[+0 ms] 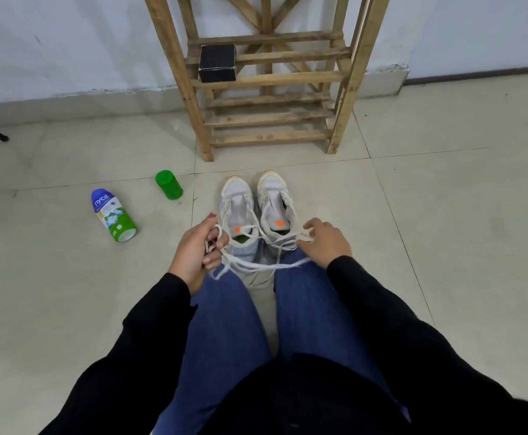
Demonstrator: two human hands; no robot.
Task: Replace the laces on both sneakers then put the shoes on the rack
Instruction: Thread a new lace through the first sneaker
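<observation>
Sneakers (237,199) being relaced on the floor (444,215) before the rack (269,78).
Left hand (193,255) is gripping bunched white lace (243,264); right hand (327,243) is pinching a strand by the sneakers. Next move is likely calling for threading a tip through an eyelet.

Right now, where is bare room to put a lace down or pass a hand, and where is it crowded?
Free: the floor right of the sneakers, up to the rack; the floor between the bottle and the left hand; the rack slats beside the black box. Crowded: over the sneakers, where left hand and right hand hold crossing laces.
</observation>
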